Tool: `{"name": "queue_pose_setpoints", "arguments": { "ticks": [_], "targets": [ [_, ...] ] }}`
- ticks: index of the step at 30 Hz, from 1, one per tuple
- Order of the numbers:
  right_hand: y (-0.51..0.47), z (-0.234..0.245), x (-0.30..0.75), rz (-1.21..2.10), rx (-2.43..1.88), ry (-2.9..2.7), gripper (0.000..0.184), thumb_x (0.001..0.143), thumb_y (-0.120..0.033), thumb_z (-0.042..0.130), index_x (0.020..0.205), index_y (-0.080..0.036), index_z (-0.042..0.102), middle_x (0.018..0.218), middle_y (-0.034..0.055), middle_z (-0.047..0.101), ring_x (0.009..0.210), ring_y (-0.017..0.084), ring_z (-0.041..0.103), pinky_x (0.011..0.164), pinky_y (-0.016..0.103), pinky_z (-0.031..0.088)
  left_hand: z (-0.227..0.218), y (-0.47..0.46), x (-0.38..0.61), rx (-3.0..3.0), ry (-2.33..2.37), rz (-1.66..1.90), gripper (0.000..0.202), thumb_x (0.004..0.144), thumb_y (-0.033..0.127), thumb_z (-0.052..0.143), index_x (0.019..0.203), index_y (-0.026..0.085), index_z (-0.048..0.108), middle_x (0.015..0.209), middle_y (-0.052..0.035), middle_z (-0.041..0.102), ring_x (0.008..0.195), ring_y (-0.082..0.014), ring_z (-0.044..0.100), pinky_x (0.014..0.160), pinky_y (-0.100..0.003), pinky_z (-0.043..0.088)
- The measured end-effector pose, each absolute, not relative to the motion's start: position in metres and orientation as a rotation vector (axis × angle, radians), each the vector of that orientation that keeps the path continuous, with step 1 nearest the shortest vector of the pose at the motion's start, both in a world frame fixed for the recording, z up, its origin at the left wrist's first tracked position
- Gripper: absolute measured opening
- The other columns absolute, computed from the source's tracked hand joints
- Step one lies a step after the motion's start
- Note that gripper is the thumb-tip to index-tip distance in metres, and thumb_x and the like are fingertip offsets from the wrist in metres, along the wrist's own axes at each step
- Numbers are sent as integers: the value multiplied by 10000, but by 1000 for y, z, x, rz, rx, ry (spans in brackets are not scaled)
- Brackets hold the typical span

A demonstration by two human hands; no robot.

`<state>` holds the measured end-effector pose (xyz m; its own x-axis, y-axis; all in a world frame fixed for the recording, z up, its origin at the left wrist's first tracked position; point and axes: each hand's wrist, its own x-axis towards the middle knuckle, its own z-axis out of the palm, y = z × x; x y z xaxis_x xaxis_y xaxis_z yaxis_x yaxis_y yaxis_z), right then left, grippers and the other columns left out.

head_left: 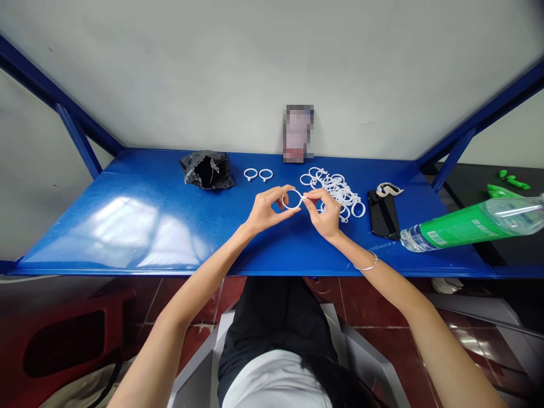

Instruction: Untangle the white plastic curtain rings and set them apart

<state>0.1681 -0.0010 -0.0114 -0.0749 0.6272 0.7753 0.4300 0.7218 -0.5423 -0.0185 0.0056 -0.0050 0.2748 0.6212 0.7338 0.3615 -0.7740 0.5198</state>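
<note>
Both hands hold one white plastic ring (292, 199) just above the blue table (148, 226). My left hand (266, 211) pinches the ring's left side with its fingertips. My right hand (325, 212) pinches the ring's right side, where a small tab sticks out. A pile of several white rings (338, 191) lies right behind my right hand. Two separate white rings (258, 174) lie side by side farther back, left of the pile.
A crumpled black plastic bag (207, 170) sits at the back left. A black phone (383, 215) with a white clip (389, 190) lies to the right, next to a green-labelled water bottle (467, 225). A small blurred card (298, 133) leans on the wall. Blue frame struts rise at both sides.
</note>
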Motion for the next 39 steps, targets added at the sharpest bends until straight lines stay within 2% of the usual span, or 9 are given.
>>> {"name": "queue_pose_setpoints", "arguments": {
  "ticks": [6,15,22,28,32,39],
  "targets": [
    [-1,-10,168,218,-861,-1715,85,939,-290,621,922,-224,671,834,34,717,698,160,643,637,314,542,-4,6,-20,2308,953,1484,428,853,443,722,1160,154,645,734,8,637,588,-88,571,639,-211,508],
    [-4,-6,167,229,-877,-1730,116,943,-328,609,928,-229,668,839,35,723,709,168,660,649,328,558,-6,9,-21,2352,983,1396,436,876,427,695,1215,165,615,810,-18,646,672,-113,587,664,-231,515],
    [-6,-4,166,223,-795,-1781,84,938,-292,617,934,-230,674,831,33,720,722,169,664,660,325,564,-6,8,-21,2390,995,1261,432,905,371,658,1288,188,579,929,-44,649,736,-126,580,704,-252,515],
    [-6,-5,166,310,-813,-1886,120,949,-321,591,944,-243,681,871,48,721,748,183,671,679,349,575,-13,8,-18,2339,932,1184,430,923,367,619,1300,166,569,1070,-92,698,871,-161,667,756,-266,545],
    [-7,-5,165,373,-788,-1945,143,957,-318,570,1016,-253,682,918,51,723,787,192,676,737,369,586,-14,8,-17,2300,909,1145,434,928,379,612,1296,152,572,1211,-135,685,992,-199,690,831,-294,557],
    [-4,-7,166,432,-890,-1797,234,975,-349,514,1157,-245,619,1005,67,674,896,197,659,773,364,578,-8,8,-16,2223,885,1180,496,930,468,620,1316,163,556,1240,-141,675,1065,-223,677,848,-308,555]
  ]
}}
